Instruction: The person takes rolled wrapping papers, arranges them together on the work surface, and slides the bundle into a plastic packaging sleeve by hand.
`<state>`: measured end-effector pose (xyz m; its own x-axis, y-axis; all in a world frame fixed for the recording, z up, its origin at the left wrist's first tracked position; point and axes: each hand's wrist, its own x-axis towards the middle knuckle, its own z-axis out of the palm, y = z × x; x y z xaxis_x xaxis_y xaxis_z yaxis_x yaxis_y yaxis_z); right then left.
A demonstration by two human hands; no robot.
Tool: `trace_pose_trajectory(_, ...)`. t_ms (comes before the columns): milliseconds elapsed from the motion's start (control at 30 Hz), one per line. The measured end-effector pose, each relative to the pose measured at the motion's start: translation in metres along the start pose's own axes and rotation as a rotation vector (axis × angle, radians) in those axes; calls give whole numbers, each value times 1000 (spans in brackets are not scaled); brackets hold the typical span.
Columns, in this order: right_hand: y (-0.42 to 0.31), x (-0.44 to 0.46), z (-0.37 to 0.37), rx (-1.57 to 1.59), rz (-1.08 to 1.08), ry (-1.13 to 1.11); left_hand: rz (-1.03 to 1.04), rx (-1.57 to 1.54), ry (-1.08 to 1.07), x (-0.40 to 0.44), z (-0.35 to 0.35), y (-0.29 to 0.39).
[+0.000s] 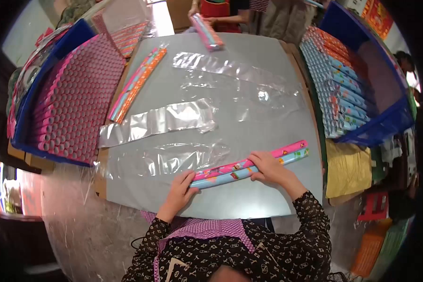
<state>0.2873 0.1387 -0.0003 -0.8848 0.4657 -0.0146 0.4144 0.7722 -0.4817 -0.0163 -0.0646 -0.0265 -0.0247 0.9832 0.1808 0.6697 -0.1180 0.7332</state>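
The pink roll [230, 168] and the blue roll [232, 176] lie side by side in the lower middle of the frame, over the near part of the table [249, 204], pink on the upper side. Their shared long axis slants gently up from lower left to the right. The left hand [179, 189] grasps both at their left ends, fingers above and thumb below; the right hand [269, 168] has its grip over the pair right of the middle, leaving the right ends sticking out beyond it. A clear plastic sleeve [167, 160] lies flat just above and left of the left ends, so the left hand is nearer to it.
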Motion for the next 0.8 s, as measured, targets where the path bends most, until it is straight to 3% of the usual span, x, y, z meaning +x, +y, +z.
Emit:
trace_pose_trajectory(67, 3, -5, 1, 3, 58, 13, -21, 33, 12, -2, 3, -2)
trace_pose_trajectory(133, 6, -6, 0, 48, -56, 69, -28, 8, -25, -4, 3, -2)
trace_pose_trajectory(267, 29, -5, -4, 193, 116, 250, -75, 1, -24, 2, 4, 15)
trace_pose_trajectory(333, 64, 0, 6, 661, 233, 682, -75, 14, -4, 1, 2, 11)
trace_pose_trajectory(400, 76, -3, -41, 1074, 487, 890, -89, 5, -20, 2, 1, 16)
trace_pose_trajectory(467, 120, -6, -56, 1296, 409, 1280, -107, -2, -25, 2, 1, 14)
trace_pose_trajectory(533, 192, -24, -61, 1516, 147, 1467, -59, 37, -13, 1, 2, 8)
trace_pose_trajectory(567, 209, -29, -71, 1513, 149, 1471, -57, 34, -16, 0, 2, 7)
trace_pose_trajectory(633, 232, -33, -88, 1642, 332, 1812, -48, 42, -15, 0, 3, 5)
trace_pose_trajectory(800, 264, -30, -109, 1845, 287, 1953, -73, 47, -26, 1, 0, 11)
